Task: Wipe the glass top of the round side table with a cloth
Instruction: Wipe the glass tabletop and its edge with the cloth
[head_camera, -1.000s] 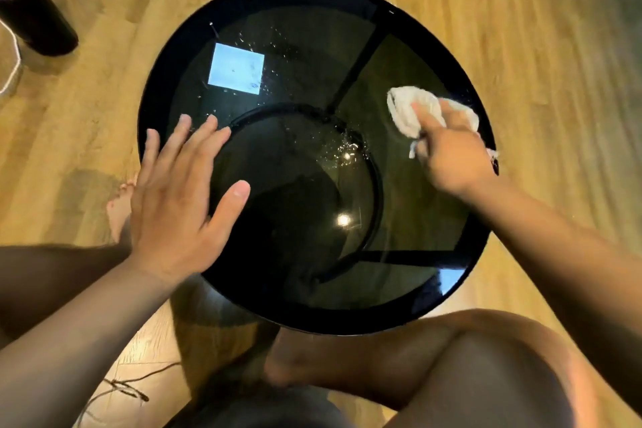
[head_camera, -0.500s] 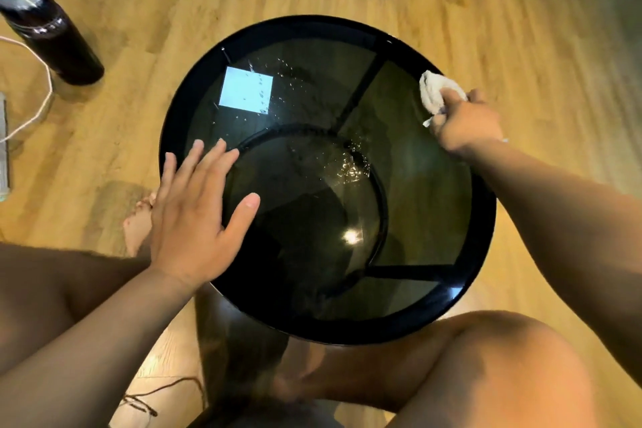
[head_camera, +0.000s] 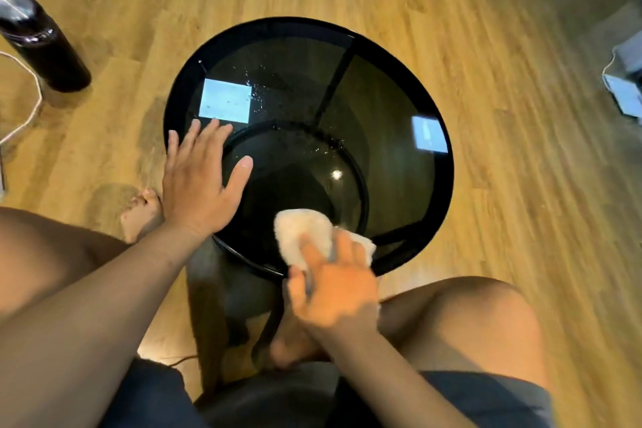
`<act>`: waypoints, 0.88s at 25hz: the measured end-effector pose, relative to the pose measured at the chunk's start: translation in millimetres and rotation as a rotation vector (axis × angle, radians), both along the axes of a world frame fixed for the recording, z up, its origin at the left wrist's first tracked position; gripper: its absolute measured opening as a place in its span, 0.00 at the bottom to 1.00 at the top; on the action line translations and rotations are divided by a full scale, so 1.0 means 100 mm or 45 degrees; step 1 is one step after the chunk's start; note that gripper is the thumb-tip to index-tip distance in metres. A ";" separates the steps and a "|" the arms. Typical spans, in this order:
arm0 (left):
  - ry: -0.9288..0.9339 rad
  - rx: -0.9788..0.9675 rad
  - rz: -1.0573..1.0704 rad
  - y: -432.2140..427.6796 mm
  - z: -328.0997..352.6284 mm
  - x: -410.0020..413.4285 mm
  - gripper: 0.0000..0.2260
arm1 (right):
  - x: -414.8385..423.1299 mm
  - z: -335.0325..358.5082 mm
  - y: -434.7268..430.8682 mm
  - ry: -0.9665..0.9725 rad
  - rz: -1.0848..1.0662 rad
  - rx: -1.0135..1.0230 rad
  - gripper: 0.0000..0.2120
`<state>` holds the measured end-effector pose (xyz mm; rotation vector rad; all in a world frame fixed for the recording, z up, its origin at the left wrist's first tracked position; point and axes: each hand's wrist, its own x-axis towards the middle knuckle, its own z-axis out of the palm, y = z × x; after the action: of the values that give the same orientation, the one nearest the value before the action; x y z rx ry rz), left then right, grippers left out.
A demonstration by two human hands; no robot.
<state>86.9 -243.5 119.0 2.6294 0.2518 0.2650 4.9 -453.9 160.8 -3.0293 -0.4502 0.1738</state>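
Head view: right hand blurred, covering cloth partly.

The round side table stands on the floor just before the seated person's knees. The left hand lies flat on the glass top at its left side. The right hand sits at the near rim, pressing the cloth onto the glass. A bottle stands on the floor well to the table's left, a cable beside it. A bare foot rests on the floor just left of the table.
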 end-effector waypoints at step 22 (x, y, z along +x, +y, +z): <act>-0.203 -0.632 0.047 0.04 0.04 -0.02 0.30 | 0.65 -0.13 1.02 -0.172 0.253 0.329 0.16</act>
<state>85.0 -239.3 123.3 2.1040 0.2720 0.3695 70.4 -351.9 147.5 -2.7501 -0.7244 -0.0736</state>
